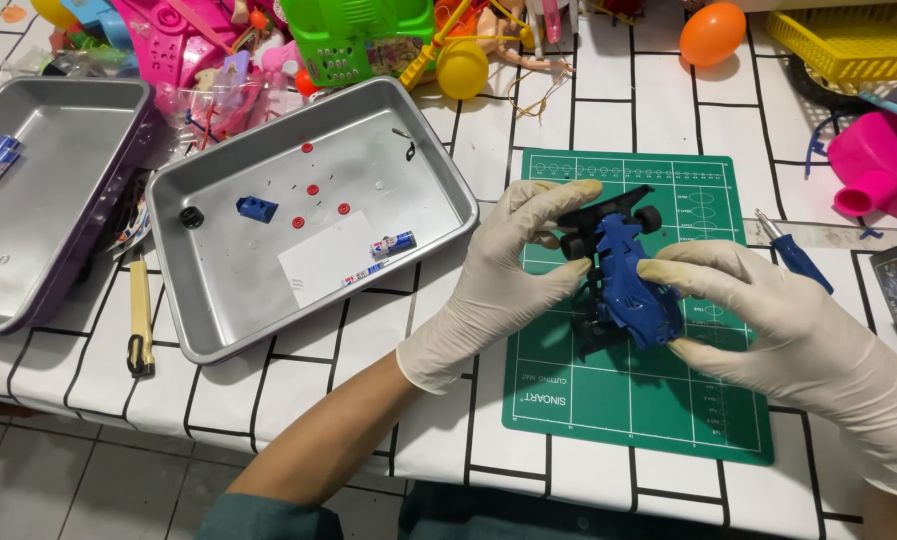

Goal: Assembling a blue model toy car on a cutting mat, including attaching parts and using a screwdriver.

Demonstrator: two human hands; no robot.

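Both my hands wear cream latex gloves and hold a blue toy race car (631, 282) with black wheels and a black rear wing, above a green cutting mat (629, 400). My left hand (499, 285) grips the car's rear end, fingers curled over the black wing and wheel. My right hand (769, 320) pinches the blue body from the right side, thumb below and fingers on top.
A metal tray (209, 330) to the left holds a small blue block (257, 207), red round pieces, batteries (393, 245), a black wheel (191, 216) and a white card. A second tray (29, 180) sits further left. A blue-handled screwdriver (795, 255) lies right of the mat. Colourful plastic toys crowd the back.
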